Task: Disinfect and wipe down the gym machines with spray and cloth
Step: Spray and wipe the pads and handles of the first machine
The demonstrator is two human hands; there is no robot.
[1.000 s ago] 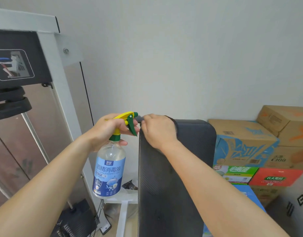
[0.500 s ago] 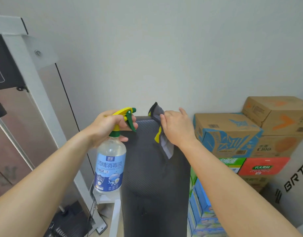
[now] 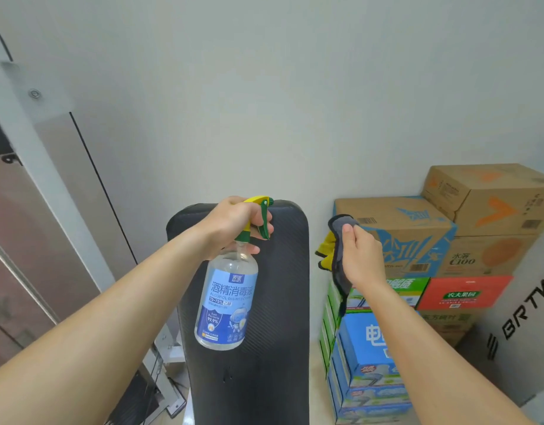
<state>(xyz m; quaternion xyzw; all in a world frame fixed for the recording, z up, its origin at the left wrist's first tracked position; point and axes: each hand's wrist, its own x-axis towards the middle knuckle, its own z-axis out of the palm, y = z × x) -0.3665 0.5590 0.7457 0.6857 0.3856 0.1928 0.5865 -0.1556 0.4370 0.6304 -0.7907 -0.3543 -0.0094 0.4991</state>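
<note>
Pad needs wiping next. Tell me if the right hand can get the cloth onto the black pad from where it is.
Probably yes. The right hand holds the cloth just right of the black pad, with open space between; only the spray bottle fronts the pad's left-centre.

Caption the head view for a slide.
Left hand holds spray bottle before black pad; right hand holds cloth aside.

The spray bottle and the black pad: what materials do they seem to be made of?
Spray bottle: clear, glossy plastic, probably; liquid and background show through, with a printed blue label. Black pad: likely vinyl or faux leather over padding; matte, with fine ribbed texture and rounded corners.
</note>
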